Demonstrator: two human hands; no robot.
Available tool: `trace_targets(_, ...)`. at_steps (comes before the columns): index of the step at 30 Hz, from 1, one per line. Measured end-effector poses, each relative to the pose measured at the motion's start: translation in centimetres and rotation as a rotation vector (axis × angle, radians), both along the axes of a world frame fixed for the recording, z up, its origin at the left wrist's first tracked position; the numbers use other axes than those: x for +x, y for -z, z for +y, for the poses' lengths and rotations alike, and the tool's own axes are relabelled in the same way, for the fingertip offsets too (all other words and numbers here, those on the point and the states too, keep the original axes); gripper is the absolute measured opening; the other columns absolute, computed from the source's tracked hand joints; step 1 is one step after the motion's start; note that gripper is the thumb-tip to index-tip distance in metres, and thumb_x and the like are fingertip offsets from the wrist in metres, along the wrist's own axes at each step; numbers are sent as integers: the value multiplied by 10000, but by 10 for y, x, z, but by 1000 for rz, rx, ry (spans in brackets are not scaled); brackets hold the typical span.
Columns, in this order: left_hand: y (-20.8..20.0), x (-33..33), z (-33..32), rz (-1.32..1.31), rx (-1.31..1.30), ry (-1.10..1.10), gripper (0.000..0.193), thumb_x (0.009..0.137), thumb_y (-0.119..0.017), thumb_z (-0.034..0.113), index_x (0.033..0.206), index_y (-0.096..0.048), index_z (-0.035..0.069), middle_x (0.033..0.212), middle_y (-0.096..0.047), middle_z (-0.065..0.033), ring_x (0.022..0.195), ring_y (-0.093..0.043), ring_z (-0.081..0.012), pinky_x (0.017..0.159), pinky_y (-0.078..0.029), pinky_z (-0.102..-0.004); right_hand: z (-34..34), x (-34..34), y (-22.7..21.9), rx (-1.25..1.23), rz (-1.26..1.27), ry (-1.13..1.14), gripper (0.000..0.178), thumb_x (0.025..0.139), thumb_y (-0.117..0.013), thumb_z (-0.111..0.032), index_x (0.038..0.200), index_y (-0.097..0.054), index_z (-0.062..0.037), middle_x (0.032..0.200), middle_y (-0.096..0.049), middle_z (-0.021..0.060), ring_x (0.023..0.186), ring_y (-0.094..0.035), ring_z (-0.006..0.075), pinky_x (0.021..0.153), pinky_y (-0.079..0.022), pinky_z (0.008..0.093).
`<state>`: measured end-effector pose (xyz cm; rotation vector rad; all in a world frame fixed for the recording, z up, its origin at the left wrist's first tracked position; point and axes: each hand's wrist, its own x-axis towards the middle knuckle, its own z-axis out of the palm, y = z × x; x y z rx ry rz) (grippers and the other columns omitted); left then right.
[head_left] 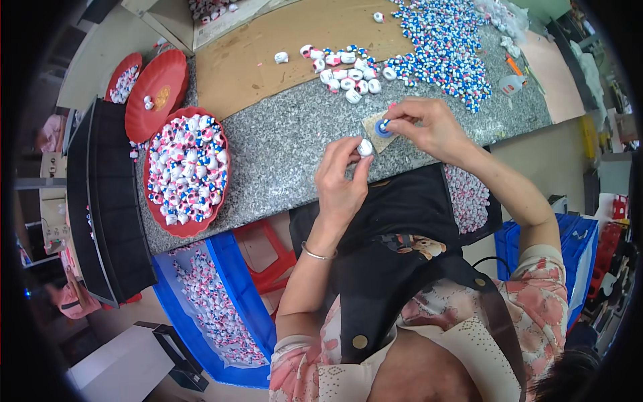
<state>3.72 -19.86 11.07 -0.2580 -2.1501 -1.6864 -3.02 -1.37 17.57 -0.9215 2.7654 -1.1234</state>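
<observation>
Between the thumb and fingers of my left hand (341,177) is a small white figurine piece (365,148), held just over the bench's near edge. My right hand (425,127) pinches at a small round blue dish (382,128) on a beige pad (372,124); whatever is in its fingertips is too small to make out. Beyond the hands lies a loose group of white and pink figurine pieces (348,72). Farther right spreads a large heap of small blue and white pieces (442,50).
At the left, a red scalloped tray (226,175) is heaped with painted figurines, beside another red plate (177,70). A clear bottle (511,84) stands at the right. Below the speckled bench (268,154) are a blue crate (231,268) of pieces and a red stool (271,251).
</observation>
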Motion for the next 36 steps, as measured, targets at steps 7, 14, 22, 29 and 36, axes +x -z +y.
trace_targets(7, 2, 0, 8, -27, 42, 149, 350, 788, -705, -57, 1130, -655, 1, 992, -632, -117, 802, -662, -174, 687, -554, -256, 6, 20, 5, -437, -721, 111, 136, 881, -668, -89, 962, -704, 14, 844, -694, 38, 770, -618, 69, 666, -498, 250)
trace_targets(14, -17, -2, -10, -382, 338, 583, 267, 956, -553, 32, 1202, -630, -34, 902, -640, -75, 751, -627, -116, 682, -516, -225, 15, 25, -5, -228, -123, -230, 124, 823, -702, -59, 939, -710, -16, 797, -670, 112, 711, -662, 223, 631, -502, 319)
trace_targets(22, -12, 3, -8, -476, 496, 581, 283, 967, -540, 47, 1226, -608, -43, 916, -644, -74, 779, -622, -106, 701, -524, -225, 11, 23, 2, -285, -418, -149, 125, 844, -691, -68, 946, -705, 3, 796, -661, 114, 775, -669, 209, 683, -512, 288)
trace_targets(29, -61, 1, -76, 137, -479, -79, 291, 774, -694, -23, 1062, -658, -28, 976, -645, -181, 852, -640, -319, 765, -512, -372, 48, -50, 21, 27, 176, 124, 126, 847, -663, -70, 956, -681, -9, 884, -663, 139, 826, -654, 297, 741, -518, 360)
trace_targets(36, -74, -2, -186, 131, -1029, -585, 363, 791, -656, -12, 1153, -639, 7, 1136, -596, -212, 1035, -565, -375, 892, -459, -450, 53, -73, 40, 344, 357, -1, 161, 803, -638, -36, 961, -645, -3, 920, -643, 162, 866, -631, 354, 728, -505, 428)
